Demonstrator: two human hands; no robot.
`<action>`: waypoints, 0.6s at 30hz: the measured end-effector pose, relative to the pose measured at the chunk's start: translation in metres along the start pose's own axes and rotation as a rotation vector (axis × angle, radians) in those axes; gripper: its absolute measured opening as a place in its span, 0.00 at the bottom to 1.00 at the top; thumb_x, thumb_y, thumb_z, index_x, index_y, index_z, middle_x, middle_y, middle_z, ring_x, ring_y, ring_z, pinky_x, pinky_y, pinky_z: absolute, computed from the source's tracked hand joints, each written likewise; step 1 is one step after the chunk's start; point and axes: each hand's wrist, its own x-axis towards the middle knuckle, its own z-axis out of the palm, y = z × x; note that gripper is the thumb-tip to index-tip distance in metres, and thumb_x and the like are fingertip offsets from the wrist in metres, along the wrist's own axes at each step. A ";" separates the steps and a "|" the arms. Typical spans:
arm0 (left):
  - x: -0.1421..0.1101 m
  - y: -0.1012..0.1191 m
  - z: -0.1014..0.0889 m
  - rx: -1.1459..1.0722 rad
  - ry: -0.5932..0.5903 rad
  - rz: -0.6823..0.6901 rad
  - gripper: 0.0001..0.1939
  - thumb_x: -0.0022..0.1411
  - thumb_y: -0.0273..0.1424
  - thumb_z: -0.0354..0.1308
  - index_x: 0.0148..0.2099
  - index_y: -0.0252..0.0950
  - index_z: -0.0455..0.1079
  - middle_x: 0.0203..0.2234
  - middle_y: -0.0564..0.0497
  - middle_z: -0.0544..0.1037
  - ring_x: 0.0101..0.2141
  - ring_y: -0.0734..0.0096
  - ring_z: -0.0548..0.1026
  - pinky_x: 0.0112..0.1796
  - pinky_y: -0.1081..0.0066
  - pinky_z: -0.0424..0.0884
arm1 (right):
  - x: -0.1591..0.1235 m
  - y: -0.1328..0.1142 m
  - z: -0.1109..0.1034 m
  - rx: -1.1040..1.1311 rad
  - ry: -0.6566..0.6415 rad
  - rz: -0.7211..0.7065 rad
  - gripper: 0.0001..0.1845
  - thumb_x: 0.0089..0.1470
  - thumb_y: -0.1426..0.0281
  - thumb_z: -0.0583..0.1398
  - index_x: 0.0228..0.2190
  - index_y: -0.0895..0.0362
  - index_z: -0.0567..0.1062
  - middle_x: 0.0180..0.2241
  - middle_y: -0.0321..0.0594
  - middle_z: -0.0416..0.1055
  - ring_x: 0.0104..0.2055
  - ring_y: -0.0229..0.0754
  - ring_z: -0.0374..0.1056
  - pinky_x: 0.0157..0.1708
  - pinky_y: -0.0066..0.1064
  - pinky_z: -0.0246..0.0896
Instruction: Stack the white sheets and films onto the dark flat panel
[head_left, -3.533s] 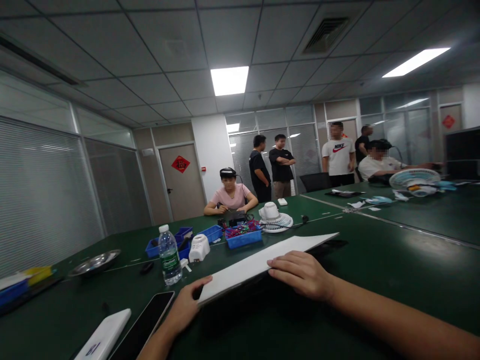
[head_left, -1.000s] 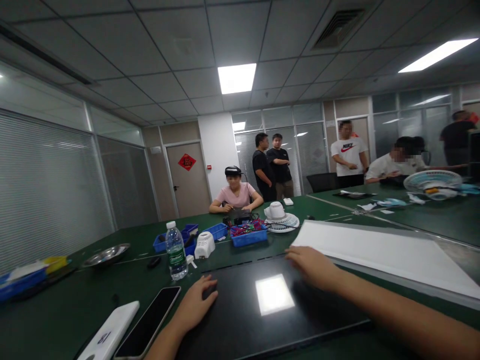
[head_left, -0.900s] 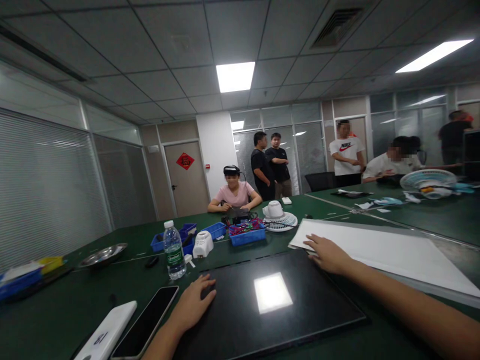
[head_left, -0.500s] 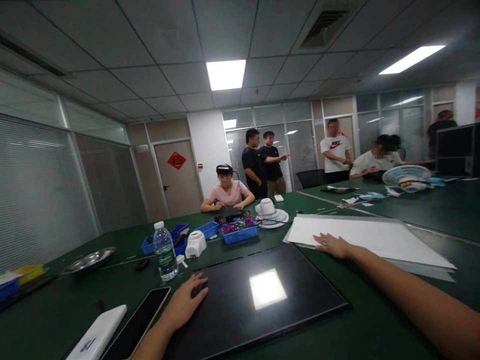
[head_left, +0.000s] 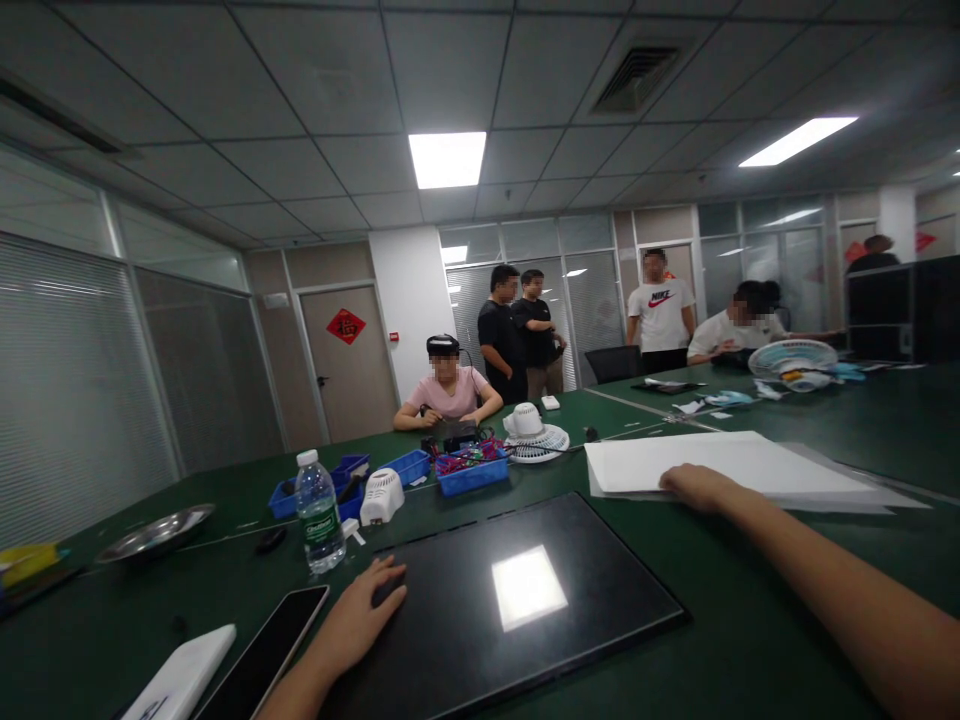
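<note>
Sheets [head_left: 720, 462], likely light and floppy, lie on the worktop [head_left: 720, 645], right of the glossy panel [head_left: 517, 635]; whether the right hand [head_left: 697, 487] pinches them, I can't tell. Left hand [head_left: 356, 620], fingers apart, rests on the panel's left edge; probably stiff, fragile, best held by opposite edges.

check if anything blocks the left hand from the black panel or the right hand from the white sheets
Nothing visible does. The left hand lies at the left side of the black panel, and the right hand is at the near edge of the white sheets.
</note>
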 end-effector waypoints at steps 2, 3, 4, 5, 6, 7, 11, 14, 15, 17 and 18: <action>0.001 0.000 0.000 0.004 0.000 0.002 0.31 0.60 0.51 0.51 0.58 0.38 0.73 0.65 0.44 0.66 0.66 0.53 0.58 0.65 0.54 0.53 | -0.003 -0.012 -0.009 -0.065 -0.001 0.026 0.18 0.62 0.60 0.60 0.49 0.58 0.73 0.49 0.44 0.72 0.48 0.45 0.70 0.48 0.45 0.68; 0.001 0.001 0.000 0.007 -0.002 0.004 0.32 0.60 0.51 0.51 0.58 0.38 0.72 0.65 0.44 0.65 0.67 0.53 0.57 0.65 0.54 0.53 | -0.005 -0.019 -0.013 -0.094 -0.003 0.037 0.18 0.62 0.61 0.60 0.49 0.58 0.72 0.49 0.44 0.71 0.48 0.45 0.70 0.47 0.45 0.69; 0.001 0.001 0.000 0.010 -0.003 0.005 0.32 0.60 0.51 0.51 0.59 0.37 0.72 0.65 0.44 0.65 0.67 0.52 0.57 0.65 0.54 0.53 | -0.007 -0.025 -0.018 -0.117 0.001 0.047 0.18 0.62 0.61 0.60 0.49 0.58 0.72 0.49 0.44 0.71 0.47 0.45 0.70 0.47 0.44 0.69; 0.001 0.001 0.001 0.012 -0.006 0.006 0.32 0.60 0.51 0.51 0.59 0.37 0.72 0.65 0.43 0.65 0.67 0.52 0.56 0.65 0.53 0.53 | -0.010 -0.032 -0.023 -0.135 0.006 0.055 0.19 0.62 0.60 0.60 0.49 0.59 0.72 0.49 0.44 0.71 0.47 0.44 0.70 0.46 0.44 0.69; 0.002 0.002 0.001 0.014 -0.008 0.007 0.32 0.60 0.51 0.51 0.59 0.37 0.72 0.65 0.43 0.65 0.67 0.52 0.55 0.65 0.53 0.53 | -0.013 -0.038 -0.029 -0.150 0.013 0.057 0.18 0.62 0.61 0.61 0.48 0.59 0.73 0.47 0.43 0.72 0.46 0.44 0.71 0.46 0.43 0.69; 0.001 0.002 0.001 0.016 -0.010 0.006 0.33 0.60 0.50 0.51 0.60 0.36 0.71 0.65 0.43 0.65 0.68 0.52 0.54 0.65 0.52 0.52 | -0.017 -0.045 -0.035 -0.161 0.025 0.053 0.16 0.62 0.61 0.61 0.46 0.60 0.74 0.45 0.44 0.73 0.45 0.44 0.72 0.45 0.42 0.69; 0.001 0.002 0.003 0.014 -0.010 -0.005 0.34 0.60 0.50 0.51 0.60 0.34 0.70 0.66 0.42 0.63 0.68 0.51 0.51 0.66 0.50 0.49 | -0.032 -0.091 -0.057 -0.169 0.130 -0.052 0.14 0.64 0.68 0.54 0.44 0.63 0.76 0.40 0.56 0.76 0.43 0.54 0.74 0.40 0.43 0.66; 0.002 0.005 0.007 0.007 -0.008 -0.008 0.34 0.61 0.50 0.51 0.61 0.33 0.70 0.66 0.40 0.63 0.68 0.50 0.51 0.66 0.50 0.47 | -0.048 -0.148 -0.063 -0.141 0.171 -0.245 0.17 0.65 0.66 0.51 0.45 0.60 0.75 0.39 0.56 0.78 0.41 0.54 0.75 0.39 0.40 0.63; 0.002 0.007 0.009 0.004 -0.007 -0.008 0.34 0.61 0.51 0.50 0.61 0.33 0.70 0.66 0.40 0.63 0.68 0.50 0.50 0.66 0.50 0.47 | -0.056 -0.169 -0.061 -0.128 0.166 -0.326 0.16 0.64 0.65 0.52 0.44 0.58 0.76 0.39 0.53 0.78 0.41 0.53 0.75 0.38 0.39 0.63; 0.003 0.011 0.013 -0.003 -0.001 -0.014 0.34 0.63 0.52 0.46 0.60 0.33 0.70 0.66 0.41 0.63 0.68 0.50 0.50 0.66 0.49 0.46 | -0.076 -0.213 -0.054 -0.105 0.137 -0.480 0.15 0.62 0.63 0.54 0.40 0.55 0.78 0.36 0.47 0.80 0.38 0.49 0.76 0.38 0.35 0.63; 0.003 0.012 0.014 -0.007 0.002 -0.017 0.35 0.64 0.52 0.44 0.61 0.34 0.70 0.66 0.41 0.63 0.68 0.51 0.50 0.66 0.49 0.46 | -0.088 -0.233 -0.050 -0.095 0.120 -0.547 0.16 0.62 0.61 0.55 0.38 0.55 0.79 0.35 0.45 0.80 0.37 0.48 0.76 0.37 0.34 0.63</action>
